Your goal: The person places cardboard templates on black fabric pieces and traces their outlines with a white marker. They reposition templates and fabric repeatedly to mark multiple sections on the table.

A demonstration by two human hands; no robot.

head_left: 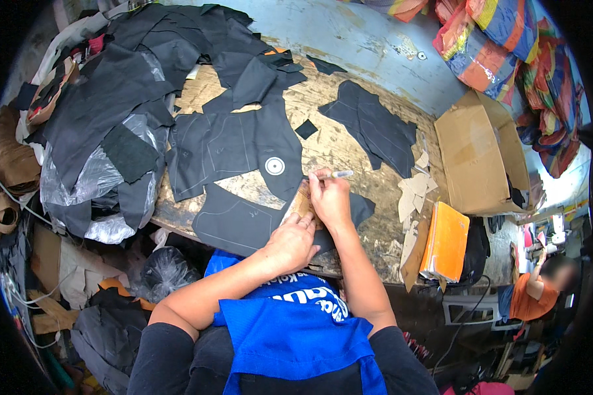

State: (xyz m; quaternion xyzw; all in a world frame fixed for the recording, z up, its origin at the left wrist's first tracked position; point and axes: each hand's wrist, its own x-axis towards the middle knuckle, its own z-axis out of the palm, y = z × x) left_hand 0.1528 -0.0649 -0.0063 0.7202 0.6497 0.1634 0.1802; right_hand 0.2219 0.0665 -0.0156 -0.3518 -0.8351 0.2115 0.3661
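My right hand (331, 201) is closed round a slim whitish pen (341, 174), its shaft pointing right. The hand rests at the upper end of a narrow brown pattern piece (301, 199) with a pale edge. My left hand (291, 242) lies on the lower end of that piece, its fingers pressing it down rather than gripping. Under and beside both hands is a black sheet of material (234, 218) with pale drawn lines. Farther off lies another marked black sheet (227, 146), with a round white disc (275, 166) on it. The pen's tip is hidden.
Black material is heaped at the left (132, 72), over clear plastic (79, 181). Cut black pieces (372, 122) and card scraps (415, 194) lie at right. Beyond them stand a cardboard box (474, 155) and an orange book-like block (448, 240). Another person (537, 293) is far right.
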